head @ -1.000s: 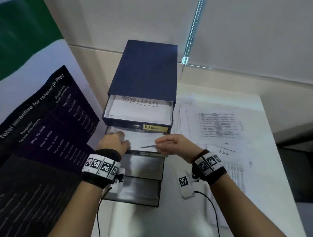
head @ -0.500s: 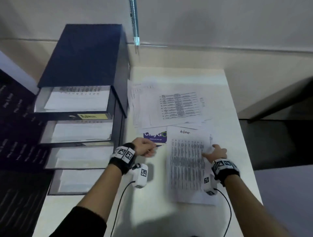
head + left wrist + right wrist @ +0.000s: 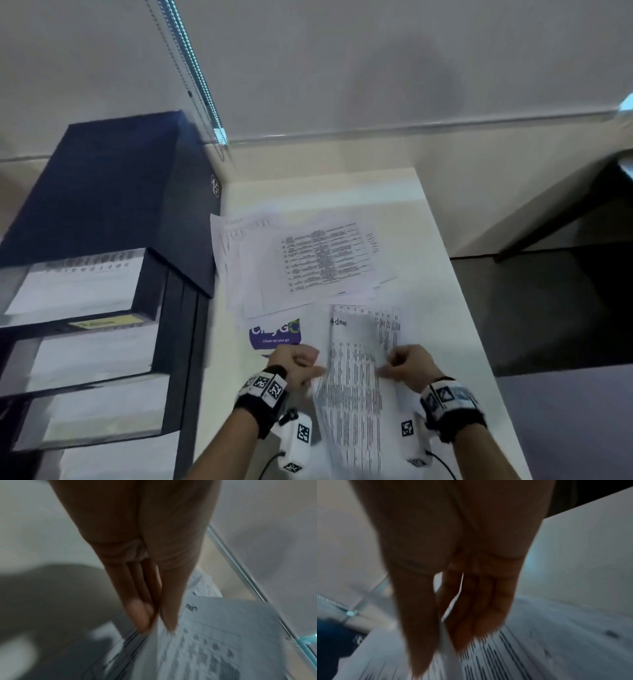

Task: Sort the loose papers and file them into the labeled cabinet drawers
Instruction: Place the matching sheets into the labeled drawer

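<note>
A printed sheet marked "Admin" (image 3: 352,383) is lifted off the white desk, bowed between both hands. My left hand (image 3: 301,368) pinches its left edge between thumb and fingers (image 3: 142,616). My right hand (image 3: 399,366) pinches its right edge, thumb on top (image 3: 419,635). The dark blue drawer cabinet (image 3: 113,212) stands at the left with several drawers pulled out and papers inside; the top drawer carries a yellow "Admin" label (image 3: 109,321). A loose stack of printed papers (image 3: 301,263) lies further back on the desk.
A purple sticker (image 3: 275,334) lies on the desk (image 3: 442,325) between the stack and my left hand. A blind cord (image 3: 195,68) hangs by the wall behind the cabinet. The desk's right edge drops to a dark floor.
Both hands left the second drawer and went right to the desk. The Admin sheet, flat half a second ago, is now pinched at both edges and raised.
</note>
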Available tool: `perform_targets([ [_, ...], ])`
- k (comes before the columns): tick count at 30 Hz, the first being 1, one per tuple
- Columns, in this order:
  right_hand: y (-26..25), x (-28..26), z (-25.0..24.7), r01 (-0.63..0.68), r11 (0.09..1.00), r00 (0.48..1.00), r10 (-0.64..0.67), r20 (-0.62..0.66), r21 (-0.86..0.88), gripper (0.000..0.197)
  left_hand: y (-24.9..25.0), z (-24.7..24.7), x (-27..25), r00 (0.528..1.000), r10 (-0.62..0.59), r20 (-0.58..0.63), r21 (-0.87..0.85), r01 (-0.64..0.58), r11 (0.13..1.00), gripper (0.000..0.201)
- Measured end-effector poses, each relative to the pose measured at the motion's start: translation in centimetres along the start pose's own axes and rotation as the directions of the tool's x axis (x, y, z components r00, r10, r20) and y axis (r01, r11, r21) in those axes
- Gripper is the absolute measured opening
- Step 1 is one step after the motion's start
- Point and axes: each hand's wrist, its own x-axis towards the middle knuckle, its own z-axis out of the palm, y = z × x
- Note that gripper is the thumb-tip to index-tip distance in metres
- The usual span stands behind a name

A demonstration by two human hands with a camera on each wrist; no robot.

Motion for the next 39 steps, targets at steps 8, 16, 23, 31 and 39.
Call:
perform_targets([
  [8,-0.8,0.6,-6.4,0.195,0.949,0.875,-0.054,-0.482,0.248,0.019,1.1,-1.2,3.7,1.000,0.009,0.011,0.244,-0.012,0.970,0.020],
  [16,-1.5,3.9,-7.8,-0.185,0.977,0.808,0.211,-0.550,0.104,0.027,3.0,1.9,4.0,0.951,0.108,-0.290,0.448,0.035,0.893,0.091],
  [23,-0.9,3.3,-3.5,-0.221,0.970,0.813,0.239,-0.531,0.098,0.033,1.9,3.4,3.0,0.941,0.133,-0.313,0.319,-0.028,0.947,0.082],
  [31,0.8,1.8,-2.6,-0.212,0.960,0.868,0.272,-0.417,0.185,0.037,-0.9,2.8,1.2,0.996,-0.031,-0.088,0.171,0.046,0.984,0.076],
  [39,6.2,-0.5,-2.1,-0.104,0.974,0.849,0.193,-0.492,0.201,0.013,-7.0,-0.6,-1.7,0.997,-0.071,-0.016,-0.231,0.065,0.971,0.035],
])
